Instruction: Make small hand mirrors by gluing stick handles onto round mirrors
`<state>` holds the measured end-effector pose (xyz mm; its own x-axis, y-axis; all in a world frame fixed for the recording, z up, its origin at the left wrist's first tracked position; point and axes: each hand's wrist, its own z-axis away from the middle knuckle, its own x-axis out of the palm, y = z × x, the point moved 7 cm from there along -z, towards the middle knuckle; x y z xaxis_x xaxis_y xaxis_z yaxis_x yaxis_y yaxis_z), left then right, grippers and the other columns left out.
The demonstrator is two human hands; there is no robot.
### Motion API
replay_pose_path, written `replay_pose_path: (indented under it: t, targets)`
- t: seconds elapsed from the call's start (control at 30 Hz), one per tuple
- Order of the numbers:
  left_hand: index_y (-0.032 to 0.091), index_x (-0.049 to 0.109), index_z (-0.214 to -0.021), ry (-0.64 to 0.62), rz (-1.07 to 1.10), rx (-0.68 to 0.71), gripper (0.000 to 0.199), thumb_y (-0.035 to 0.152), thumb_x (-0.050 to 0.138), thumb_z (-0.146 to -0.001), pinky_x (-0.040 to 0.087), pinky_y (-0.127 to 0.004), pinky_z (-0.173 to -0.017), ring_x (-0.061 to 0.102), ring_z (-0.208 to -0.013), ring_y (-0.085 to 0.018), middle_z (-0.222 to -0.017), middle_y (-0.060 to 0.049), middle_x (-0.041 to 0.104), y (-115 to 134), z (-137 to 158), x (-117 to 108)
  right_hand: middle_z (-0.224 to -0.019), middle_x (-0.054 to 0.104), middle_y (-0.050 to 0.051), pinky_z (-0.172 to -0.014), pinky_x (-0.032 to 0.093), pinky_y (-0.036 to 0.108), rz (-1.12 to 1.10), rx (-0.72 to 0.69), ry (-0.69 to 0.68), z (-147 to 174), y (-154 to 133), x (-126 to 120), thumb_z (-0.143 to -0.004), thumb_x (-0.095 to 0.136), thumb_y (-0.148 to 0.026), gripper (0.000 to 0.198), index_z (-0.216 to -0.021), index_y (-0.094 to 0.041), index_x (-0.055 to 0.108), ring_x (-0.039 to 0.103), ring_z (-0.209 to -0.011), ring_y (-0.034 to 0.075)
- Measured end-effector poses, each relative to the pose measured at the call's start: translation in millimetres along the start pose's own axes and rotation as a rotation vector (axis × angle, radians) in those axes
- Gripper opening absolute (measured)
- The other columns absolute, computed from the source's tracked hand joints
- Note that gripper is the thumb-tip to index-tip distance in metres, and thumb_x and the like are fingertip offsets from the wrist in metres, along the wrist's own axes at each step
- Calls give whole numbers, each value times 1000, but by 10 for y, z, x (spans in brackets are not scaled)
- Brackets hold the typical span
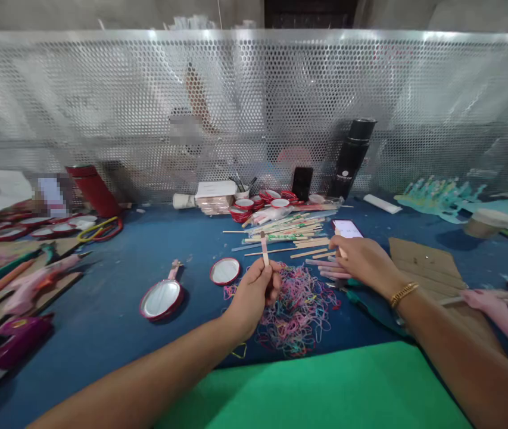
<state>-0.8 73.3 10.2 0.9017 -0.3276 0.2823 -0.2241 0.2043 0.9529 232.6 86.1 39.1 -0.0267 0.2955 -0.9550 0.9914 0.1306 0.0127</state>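
Note:
My left hand (258,292) pinches a flat wooden stick (265,250) upright; it has a pale pink face and a dark tip. Beneath this hand spreads a pile of thin, colourful rubber bands (301,316). My right hand (365,262) is closed near several pinkish glue sticks (332,271), at the right ends of loose wooden sticks (311,244). Something pale shows between its fingers, but I cannot make out what. To the left lie a round red-rimmed lid (225,271) and a red-rimmed round piece (161,300) with a short pink handle.
Green sheet (316,390) along the front edge. Pink glue guns (499,316) and cardboard (427,262) lie right, beside green-handled pliers (370,310). A phone (347,229), a black flask (354,158) and red-rimmed lids (245,204) stand towards the perforated metal screen (146,107). A purple tool (10,348) lies left.

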Motion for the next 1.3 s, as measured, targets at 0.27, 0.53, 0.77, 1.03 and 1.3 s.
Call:
replay_pose_path:
  t: [0.27,0.53,0.77,1.03,1.3]
  targets:
    - [18,50,-93,-26,60,-10,17,32,54,-85,20,-17,-44,34,-48,-4,-69,4,45,29,40,46,-74,69,3,-59,30,27,-5,32,-77,-64,11,73,-84,50,-14,22,-100,-23,61,62,-67,19]
    - [19,48,-86,42,83,-90,23,35,64,-79,13,-19,-43,24,-44,-3,-58,9,30,7,50,33,-85,63,2,-73,44,32,-595,-64,202,20,-548,-313,-81,55,-17,23,-103,-22,52,60,-78,18]
    - [15,61,-90,19,-10,10,38,40,78,-68,38,-21,-61,53,-67,-10,-76,-2,62,81,108,122,-94,65,1,-77,47,31,-890,-132,169,250,-1181,-286,-80,58,-13,20,-97,-24,56,61,-86,17]
    - [14,61,-72,7,-173,88,34,45,76,-69,38,-22,-62,51,-68,-11,-73,-2,62,133,89,114,-94,66,2,-79,50,34,-982,-49,264,292,-1109,-206,-82,62,-20,25,-105,-25,55,64,-85,18]
    - [18,48,-75,176,-8,25,42,51,73,-70,14,-21,-42,21,-43,-4,-50,10,30,98,33,-105,-86,64,2,-74,49,33,-1228,-32,313,335,-1009,-349,-98,41,-38,33,-125,-24,54,59,-75,15]
